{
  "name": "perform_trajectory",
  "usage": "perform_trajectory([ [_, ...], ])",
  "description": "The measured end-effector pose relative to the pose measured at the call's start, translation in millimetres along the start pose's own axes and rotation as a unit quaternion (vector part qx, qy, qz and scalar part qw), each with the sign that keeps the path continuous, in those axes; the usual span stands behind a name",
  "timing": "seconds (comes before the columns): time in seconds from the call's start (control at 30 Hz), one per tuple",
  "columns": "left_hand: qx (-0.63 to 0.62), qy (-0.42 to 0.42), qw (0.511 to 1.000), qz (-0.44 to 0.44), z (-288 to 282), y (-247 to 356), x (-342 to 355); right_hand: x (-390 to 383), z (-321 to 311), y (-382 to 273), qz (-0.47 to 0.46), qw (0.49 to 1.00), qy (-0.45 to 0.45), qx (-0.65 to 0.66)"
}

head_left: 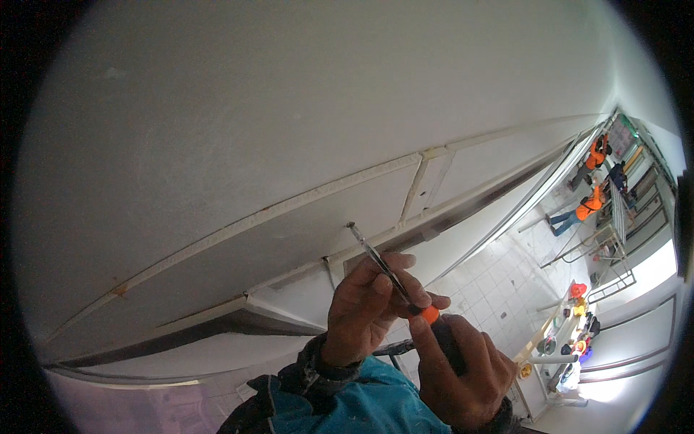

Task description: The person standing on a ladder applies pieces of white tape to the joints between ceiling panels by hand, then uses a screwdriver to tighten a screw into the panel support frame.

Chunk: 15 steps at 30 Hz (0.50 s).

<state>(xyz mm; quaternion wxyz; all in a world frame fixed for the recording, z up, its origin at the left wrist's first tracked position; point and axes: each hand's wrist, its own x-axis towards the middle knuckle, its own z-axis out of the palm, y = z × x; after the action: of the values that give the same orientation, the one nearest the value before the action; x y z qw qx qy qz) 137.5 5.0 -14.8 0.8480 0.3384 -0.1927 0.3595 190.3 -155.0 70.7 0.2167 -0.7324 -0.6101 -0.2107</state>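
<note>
A screwdriver (371, 251) with a long metal shaft and an orange and black handle slants up from my hands. Its tip meets, or is very close to, a small spot on the pale panel (303, 246); I cannot tell which. My right hand (470, 376) is closed round the dark handle, low in the picture. My left hand (361, 304) pinches the shaft just above the orange collar, fingers bent about it. What sits at the screwdriver's tip is too small to make out.
Above spreads a wide grey-white surface (289, 94) with a raised trim strip (289, 202). A dark recessed edge (238, 320) runs below the panel. At the right, far down on the tiled floor (484, 282), are people in orange (589, 206), a metal scaffold (614, 271) and a cluttered table (538, 336).
</note>
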Motion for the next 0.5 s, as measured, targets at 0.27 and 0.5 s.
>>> perform_trajectory([
  [0.27,-0.092,-0.061,0.992,-0.065,-18.1,-26.5,-1.3,13.1,-26.9,-14.2,-0.099,0.969,-0.04,-0.223],
  [0.5,-0.213,-0.01,0.977,-0.019,20.5,-16.0,-3.3,9.6,-27.3,-17.9,0.281,0.778,0.008,0.562],
])
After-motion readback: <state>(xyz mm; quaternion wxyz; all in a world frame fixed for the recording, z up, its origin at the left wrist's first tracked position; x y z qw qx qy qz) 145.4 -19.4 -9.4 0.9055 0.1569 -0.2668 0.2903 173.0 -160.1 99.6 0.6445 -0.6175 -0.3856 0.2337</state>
